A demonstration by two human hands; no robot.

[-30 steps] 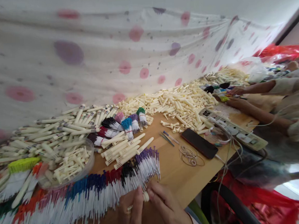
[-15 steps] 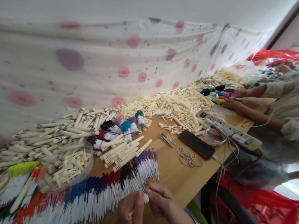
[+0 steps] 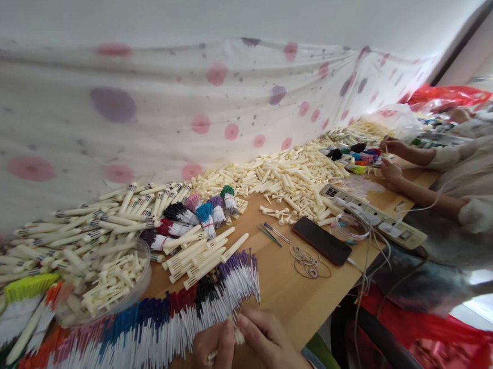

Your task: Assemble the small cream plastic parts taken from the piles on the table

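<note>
At the table's front edge my left hand point(image 3: 212, 351) is closed around a cream plastic pen part point(image 3: 240, 337); most of it is hidden by the fingers. My right hand point(image 3: 267, 339) pinches the same part's end, thumb and fingertips meeting the left hand. Just beyond lie rows of white pen refills point(image 3: 176, 326) with coloured tips, from green and orange through blue and red to black and purple. Behind them, several cream pen barrels point(image 3: 203, 256) with slots lie side by side.
A clear round tub point(image 3: 147, 266) holds small cream parts. Bundled refills point(image 3: 205, 219), heaped cream parts point(image 3: 271, 174), tweezers point(image 3: 270, 236), rubber bands point(image 3: 308, 262), a phone point(image 3: 321, 241) and a power strip point(image 3: 375, 217) lie around. A co-worker's hands point(image 3: 392, 167) work at right.
My hands stay together on the pen part, the right thumb now further over its end. The view has shifted slightly. The co-worker's hands have lifted off the table, holding something thin.
</note>
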